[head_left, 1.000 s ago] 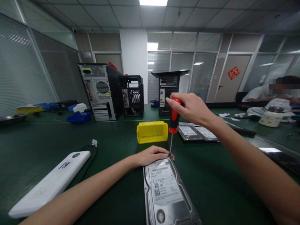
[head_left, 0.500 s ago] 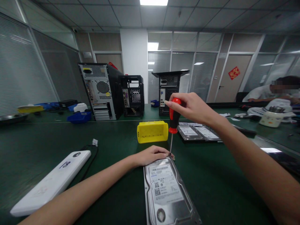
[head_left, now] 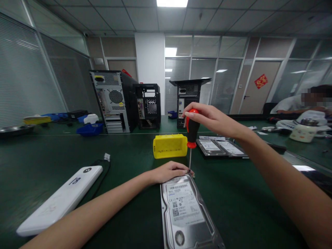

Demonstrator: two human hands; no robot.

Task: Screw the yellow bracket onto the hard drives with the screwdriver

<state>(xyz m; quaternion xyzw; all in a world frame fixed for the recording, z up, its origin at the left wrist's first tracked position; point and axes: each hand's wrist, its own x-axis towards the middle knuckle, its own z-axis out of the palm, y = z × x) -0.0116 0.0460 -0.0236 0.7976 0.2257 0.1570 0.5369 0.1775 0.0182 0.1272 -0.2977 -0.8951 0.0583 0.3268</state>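
Observation:
A silver hard drive (head_left: 185,207) with a white label lies flat on the green table in front of me. My left hand (head_left: 169,172) grips its far end, the fingers lying across the top edge near the corner. In my right hand (head_left: 204,117) is a screwdriver (head_left: 192,133) with a red and black handle, held from above by the top of the handle. The screwdriver stands almost upright, its tip at the drive's far right corner beside my left fingertips. Whatever the tip touches is too small to make out.
A yellow bin (head_left: 169,146) with small bits inside lies beyond the drive. More hard drives (head_left: 220,147) are to its right. A white power bank-like slab (head_left: 62,199) marked 18 lies left. Computer cases (head_left: 114,100) stand behind. A person (head_left: 293,103) sits far right.
My right fingers have shifted around the top of the screwdriver's handle, and the handle has turned a little. The left hand and the hard drive stay together in place; the view has moved slightly.

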